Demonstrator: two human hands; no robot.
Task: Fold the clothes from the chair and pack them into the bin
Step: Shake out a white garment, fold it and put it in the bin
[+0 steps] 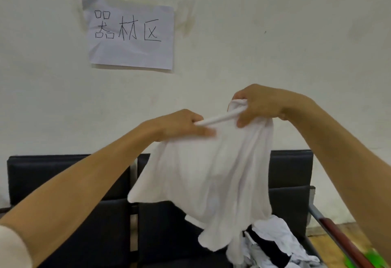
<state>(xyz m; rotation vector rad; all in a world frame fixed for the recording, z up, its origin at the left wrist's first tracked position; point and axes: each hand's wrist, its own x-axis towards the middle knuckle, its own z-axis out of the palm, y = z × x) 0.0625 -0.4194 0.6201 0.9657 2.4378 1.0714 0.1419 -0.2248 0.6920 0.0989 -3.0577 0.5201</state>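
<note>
off-white wall behind, a paper sign [131,32] with handwritten characters taped up on it, row of dark chairs [69,183] below.

right hand [262,107] fingers [240,123] are clenched on a bunched top edge of the white garment [207,174], thumb side up. left hand [182,125] fingers [206,133] are pinched on the same edge, which runs as a rolled band [218,118] between the two hands, roughly level, tilting up toward the right hand. hands are close together, so the edge isn't spread.

garment hangs straight down from both grips, long axis vertical, in the air in front of the chair backs; its lower hem dangles just above, maybe touching, the pile of other clothes [273,242], white and black mixed, on the right-hand seat.

bin isn't in view. something red and green at the bottom right corner, can't tell what.

judgement: still at the shake-out stage, no fold made. next move likely needs the hands drawn apart along that top edge; the left hand has the free run outward.
</note>
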